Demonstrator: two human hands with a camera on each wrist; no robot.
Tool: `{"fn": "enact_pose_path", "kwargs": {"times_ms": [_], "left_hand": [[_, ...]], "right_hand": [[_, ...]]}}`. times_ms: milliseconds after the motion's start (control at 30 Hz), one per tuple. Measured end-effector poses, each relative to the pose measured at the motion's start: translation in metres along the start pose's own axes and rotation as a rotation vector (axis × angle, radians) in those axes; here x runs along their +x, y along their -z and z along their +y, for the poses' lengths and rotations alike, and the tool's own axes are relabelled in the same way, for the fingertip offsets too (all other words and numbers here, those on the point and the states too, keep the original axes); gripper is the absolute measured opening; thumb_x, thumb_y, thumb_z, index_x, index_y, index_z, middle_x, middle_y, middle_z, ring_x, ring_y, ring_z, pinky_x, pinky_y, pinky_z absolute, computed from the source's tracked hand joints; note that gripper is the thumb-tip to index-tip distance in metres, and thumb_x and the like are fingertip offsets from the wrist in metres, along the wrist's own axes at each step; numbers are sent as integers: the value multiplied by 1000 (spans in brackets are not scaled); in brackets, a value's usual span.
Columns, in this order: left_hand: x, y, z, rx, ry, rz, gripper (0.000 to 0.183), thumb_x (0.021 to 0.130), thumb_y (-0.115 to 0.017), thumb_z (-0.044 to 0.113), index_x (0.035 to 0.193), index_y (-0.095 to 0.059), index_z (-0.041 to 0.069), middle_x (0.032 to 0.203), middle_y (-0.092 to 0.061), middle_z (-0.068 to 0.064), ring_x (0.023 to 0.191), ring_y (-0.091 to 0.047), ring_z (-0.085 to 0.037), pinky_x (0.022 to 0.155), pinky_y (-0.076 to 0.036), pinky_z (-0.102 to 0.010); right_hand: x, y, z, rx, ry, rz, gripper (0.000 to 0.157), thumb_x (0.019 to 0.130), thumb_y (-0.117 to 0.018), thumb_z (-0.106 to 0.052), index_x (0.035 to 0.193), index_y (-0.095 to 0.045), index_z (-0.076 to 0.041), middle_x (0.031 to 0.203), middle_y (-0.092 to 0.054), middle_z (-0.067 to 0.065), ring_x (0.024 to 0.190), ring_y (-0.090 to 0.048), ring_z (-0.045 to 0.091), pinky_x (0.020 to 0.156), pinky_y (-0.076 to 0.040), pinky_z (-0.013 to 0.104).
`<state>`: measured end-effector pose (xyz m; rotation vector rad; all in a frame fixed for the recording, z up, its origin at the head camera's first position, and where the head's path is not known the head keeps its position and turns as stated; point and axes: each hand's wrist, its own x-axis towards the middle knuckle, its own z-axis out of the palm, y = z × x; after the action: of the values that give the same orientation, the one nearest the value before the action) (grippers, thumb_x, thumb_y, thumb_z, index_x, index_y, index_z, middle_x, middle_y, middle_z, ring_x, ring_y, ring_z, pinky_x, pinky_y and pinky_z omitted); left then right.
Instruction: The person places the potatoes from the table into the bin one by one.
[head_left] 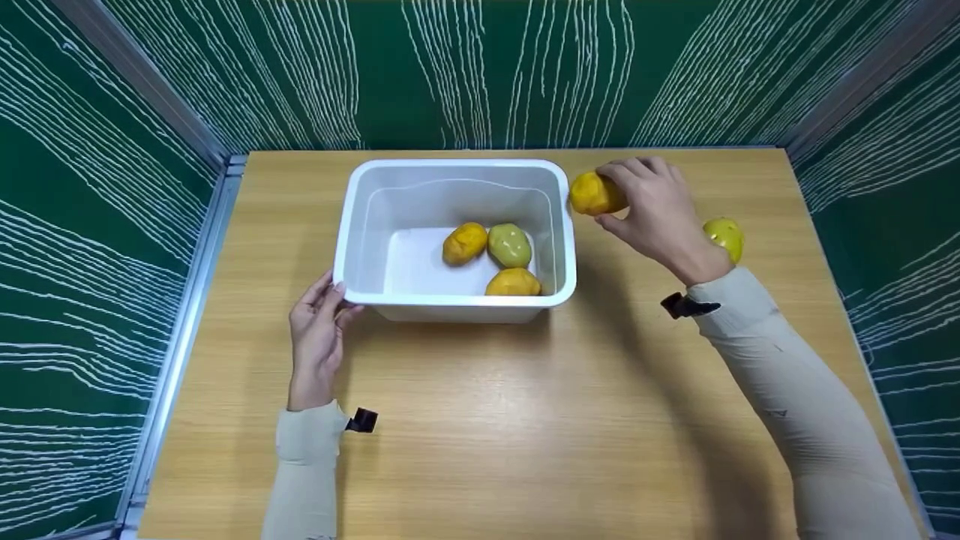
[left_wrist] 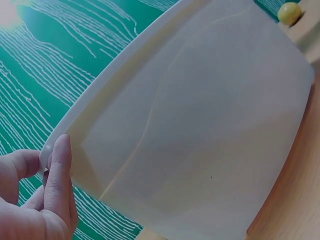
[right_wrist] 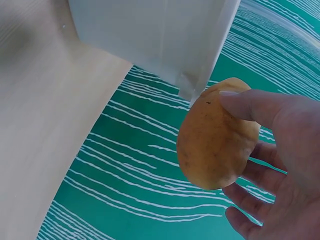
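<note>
Tub, green fruit on table

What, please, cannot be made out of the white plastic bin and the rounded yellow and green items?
Head view: lower part of the nearest yellow item, hidden by the rim of the bin.
Head view: part of the yellow-green item outside the bin, hidden by the wrist of the right hand.
Left wrist view: the bin's contents, hidden by its wall.
Right wrist view: part of the bin, cut off by the top edge.
</note>
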<state>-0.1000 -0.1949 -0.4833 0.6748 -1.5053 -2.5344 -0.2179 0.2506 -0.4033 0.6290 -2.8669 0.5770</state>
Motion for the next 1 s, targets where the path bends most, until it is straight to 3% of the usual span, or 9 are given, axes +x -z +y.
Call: {"fn": "enact_pose_path", "kwargs": {"times_ms": [433,833,1000], "left_hand": [[0,0,0,-20,12,11,47,107,-51,-8,152,-42,-12,118,-62,-15,76,-70,-15,66,-68,-17],[-1,0,1,-20,-4,-2,46,107,-50,-9,152,-41,-14,121,-60,-17,79,-71,-15,67,-68,-17],[-2,-1,1,-32,-11,-1,46,106,-50,-10,151,-41,-16,118,-61,-16,77,-71,-15,67,-68,-18]], "right_hand": [[14,-1,-20,-18,87,0,59,86,-90,-14,137,-65,0,139,-66,19,125,-52,40,106,-49,59],[30,-6,-44,-45,158,-73,59,86,-91,-17,137,-64,-1,140,-65,19,128,-53,41,114,-48,60],[38,-4,-56,-55,178,-112,60,87,-90,-17,139,-64,-2,141,-64,19,125,-52,40,110,-49,57]]}}
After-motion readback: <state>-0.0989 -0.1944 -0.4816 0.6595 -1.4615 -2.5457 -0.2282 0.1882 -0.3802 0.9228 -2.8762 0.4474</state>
